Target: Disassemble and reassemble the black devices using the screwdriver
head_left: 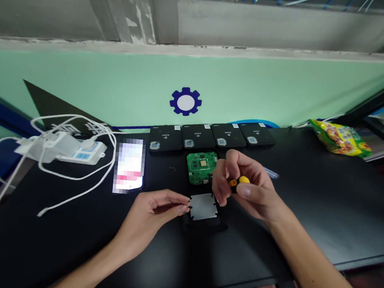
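Observation:
A flat silver metal plate with small notches along its edges lies level near the middle of the desk. My left hand pinches its left edge between thumb and fingers. Just beyond the plate, a green circuit board sits in an open black case. My right hand is raised over the right side of the board, with its fingers closed around a small black-and-yellow tool. Only its yellow parts and a bit of black show; the fingers hide the rest, so its kind is unclear.
Several closed black boxes stand in a row along the wall. Left of the board lies a lit phone. White cables trail from a power strip at far left. A yellow-green snack bag lies back right.

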